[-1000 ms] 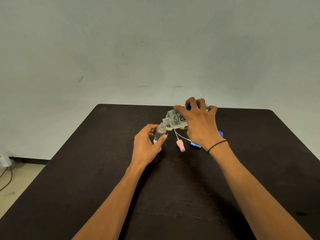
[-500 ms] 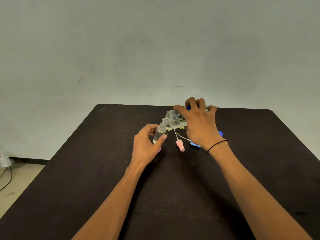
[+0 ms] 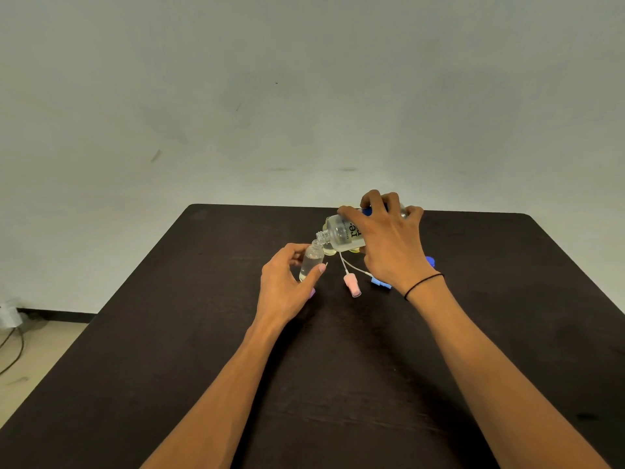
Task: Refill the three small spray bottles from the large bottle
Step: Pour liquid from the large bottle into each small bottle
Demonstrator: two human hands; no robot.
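— Where was the large bottle (image 3: pixel 340 233)?

— Near the counter's (image 3: pixel 169 333) far edge, tipped on its side in the right hand (image 3: pixel 389 245), fingers (image 3: pixel 375 201) curled over its body. Its open neck pointed down-left and met the mouth of a small spray bottle (image 3: pixel 309 262).

— And the small one?

— Clear and held about upright by the left hand (image 3: pixel 287 282), thumb and fingers pinching its sides. A little clear liquid showed near its bottom.

— Any writing?

— Only black letters "re" on the large bottle's label — the rest sat under the hand, and a line of small print was too fine to read.

— What else lay there?

— A pink spray cap (image 3: pixel 352 286) with its white tube (image 3: pixel 343 264), just beside the hands toward the near edge; a blue spray cap (image 3: pixel 380 282) partly behind the right wrist, which wore a black band (image 3: pixel 422 284). Something yellowish (image 3: pixel 329 250) peeked out beneath the large bottle; I could not tell what.
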